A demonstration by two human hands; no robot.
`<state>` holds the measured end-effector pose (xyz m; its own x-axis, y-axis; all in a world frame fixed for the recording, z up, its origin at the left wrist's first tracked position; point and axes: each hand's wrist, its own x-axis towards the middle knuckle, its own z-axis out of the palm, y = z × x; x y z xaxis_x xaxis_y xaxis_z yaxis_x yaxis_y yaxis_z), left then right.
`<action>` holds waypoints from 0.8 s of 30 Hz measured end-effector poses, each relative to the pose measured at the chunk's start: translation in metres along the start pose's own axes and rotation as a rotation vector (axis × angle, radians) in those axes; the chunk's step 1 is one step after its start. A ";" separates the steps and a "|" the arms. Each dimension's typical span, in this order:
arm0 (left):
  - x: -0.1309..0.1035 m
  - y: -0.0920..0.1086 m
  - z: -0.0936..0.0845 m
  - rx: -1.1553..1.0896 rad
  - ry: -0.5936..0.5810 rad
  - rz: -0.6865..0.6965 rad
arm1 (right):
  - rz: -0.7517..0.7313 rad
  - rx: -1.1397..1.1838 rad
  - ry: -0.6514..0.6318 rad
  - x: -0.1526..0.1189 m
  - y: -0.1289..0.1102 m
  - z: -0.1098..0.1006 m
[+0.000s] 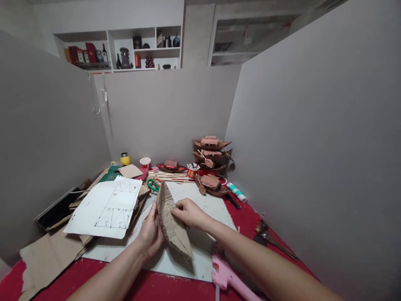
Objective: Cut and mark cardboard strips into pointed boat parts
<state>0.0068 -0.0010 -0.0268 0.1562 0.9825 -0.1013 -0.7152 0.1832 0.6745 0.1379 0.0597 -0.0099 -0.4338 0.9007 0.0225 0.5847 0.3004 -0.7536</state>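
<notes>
Clasping the cardboard hull (170, 225) over the white board (211, 207) with the left hand (151, 235), pinching one wall with the right hand (190, 214). Could crease (thin corrugated stuff) under uneven squeezing, or bump the pink glue gun (223, 272) if swung right.

A handicraft work booth

This looks like a small craft workshop: grey partitions (313, 125) on three sides enclose a red-covered bench (169, 290) across the lower frame. A pink glue gun (226, 274) lies at lower right of centre, green-handled scissors (153, 185) near the middle, torn cardboard (50, 257) and a hand-drawn diagram sheet (106, 209) at left. Brown model boats (209, 142) stack up right of centre. White display shelves (109, 50) fill the upper left.
</notes>
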 end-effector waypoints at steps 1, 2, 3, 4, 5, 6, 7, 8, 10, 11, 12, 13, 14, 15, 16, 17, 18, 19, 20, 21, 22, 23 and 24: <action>0.000 0.000 -0.001 0.009 0.003 -0.004 | 0.023 0.012 -0.012 -0.001 -0.001 0.001; 0.000 0.000 -0.001 0.019 0.010 -0.013 | 0.043 0.022 -0.022 -0.002 -0.001 0.002; 0.001 0.001 -0.003 0.029 0.019 -0.028 | 0.059 0.029 -0.032 -0.002 -0.002 0.004; 0.001 0.002 -0.004 0.038 0.028 -0.045 | 0.073 0.032 -0.041 -0.003 -0.003 0.006; 0.002 0.003 -0.006 0.047 0.036 -0.060 | 0.084 0.031 -0.050 -0.003 -0.004 0.008; 0.003 0.004 -0.008 0.053 0.040 -0.071 | 0.094 0.026 -0.055 -0.002 -0.005 0.011; 0.004 0.005 -0.011 0.058 0.046 -0.075 | 0.101 0.015 -0.057 -0.002 -0.005 0.014; 0.005 0.006 -0.013 0.060 0.053 -0.072 | 0.106 -0.002 -0.054 -0.001 -0.006 0.017; 0.006 0.005 -0.016 0.066 0.078 -0.058 | 0.110 -0.048 -0.037 0.002 -0.006 0.022; 0.007 0.005 -0.018 0.070 0.093 -0.050 | 0.112 -0.074 -0.026 0.003 -0.007 0.025; 0.007 0.004 -0.019 0.075 0.108 -0.043 | 0.112 -0.100 -0.014 0.004 -0.008 0.028; 0.007 0.002 -0.020 0.081 0.127 -0.035 | 0.113 -0.124 -0.001 0.005 -0.008 0.030; 0.007 0.001 -0.021 0.090 0.148 -0.024 | 0.113 -0.145 0.012 0.006 -0.009 0.034; 0.007 0.000 -0.022 0.100 0.171 -0.013 | 0.114 -0.163 0.022 0.006 -0.010 0.037; 0.006 -0.001 -0.023 0.112 0.194 0.000 | 0.118 -0.175 0.029 0.007 -0.012 0.040; 0.006 -0.001 -0.023 0.124 0.214 0.013 | 0.124 -0.183 0.033 0.007 -0.013 0.043; 0.006 0.000 -0.024 0.136 0.227 0.027 | 0.135 -0.184 0.032 0.007 -0.014 0.046; 0.005 0.001 -0.024 0.145 0.233 0.038 | 0.151 -0.179 0.024 0.007 -0.014 0.048; 0.005 0.003 -0.024 0.153 0.230 0.045 | 0.172 -0.169 0.009 0.008 -0.015 0.049; 0.005 0.005 -0.024 0.159 0.221 0.049 | 0.195 -0.154 -0.012 0.007 -0.015 0.049; 0.005 0.008 -0.024 0.163 0.204 0.046 | 0.219 -0.135 -0.037 0.007 -0.016 0.047; 0.005 0.010 -0.024 0.166 0.183 0.040 | 0.243 -0.114 -0.063 0.006 -0.015 0.045; 0.005 0.012 -0.023 0.168 0.158 0.029 | 0.264 -0.094 -0.086 0.004 -0.015 0.042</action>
<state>-0.0166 0.0068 -0.0363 0.0187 0.9827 -0.1843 -0.5923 0.1593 0.7898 0.0987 0.0463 -0.0259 -0.3123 0.9228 -0.2257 0.7442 0.0900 -0.6619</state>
